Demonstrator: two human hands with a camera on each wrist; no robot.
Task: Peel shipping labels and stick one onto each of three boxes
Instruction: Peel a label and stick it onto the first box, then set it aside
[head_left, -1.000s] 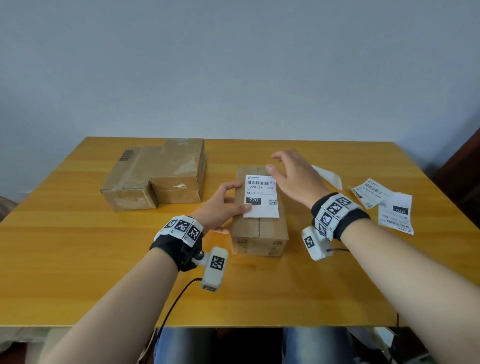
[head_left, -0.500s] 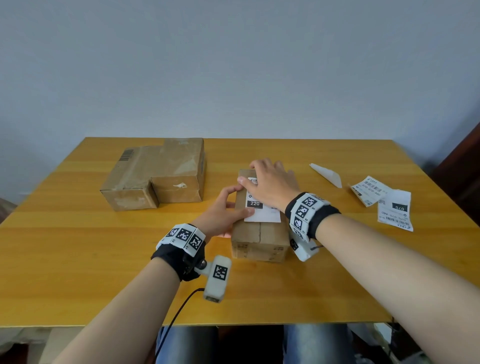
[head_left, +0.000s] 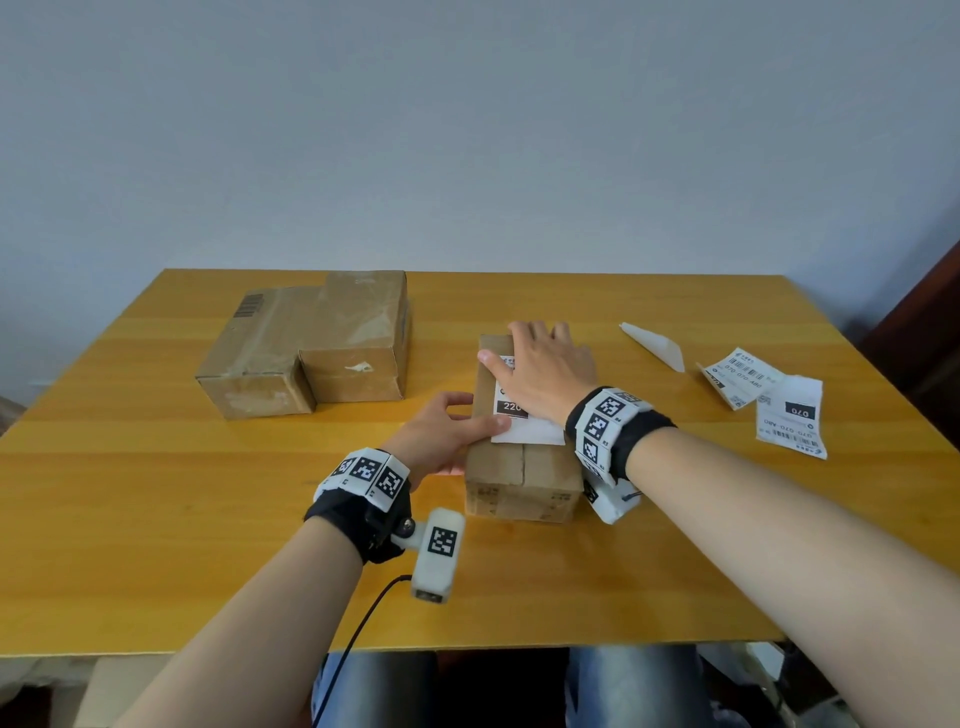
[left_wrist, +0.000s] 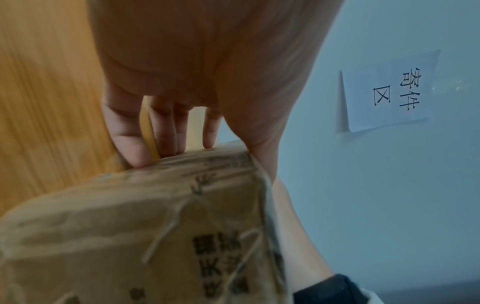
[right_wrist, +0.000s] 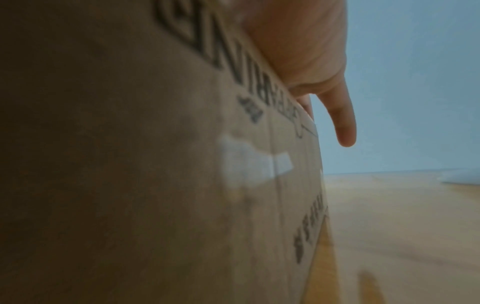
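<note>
A small brown box (head_left: 522, 467) stands mid-table with a white shipping label (head_left: 527, 431) on its top. My right hand (head_left: 545, 369) lies flat on the label, fingers straight and reaching the box's far end. It hides most of the label. My left hand (head_left: 447, 431) rests against the box's left side, its thumb lying on the top at the label's near corner. In the left wrist view its straight fingers (left_wrist: 130, 144) touch the side of the box (left_wrist: 130, 226). The right wrist view shows the box's wall (right_wrist: 155, 164) up close and one straight finger (right_wrist: 342, 123).
Two more brown boxes (head_left: 249, 358) (head_left: 358, 338) sit together at the back left. A white strip of backing paper (head_left: 654, 345) and two loose labels (head_left: 737, 374) (head_left: 792, 421) lie to the right. A paper sign (left_wrist: 389, 92) hangs on the wall.
My right hand came from beside the box onto the label and slid toward its far end. The left hand stayed at the box's left side.
</note>
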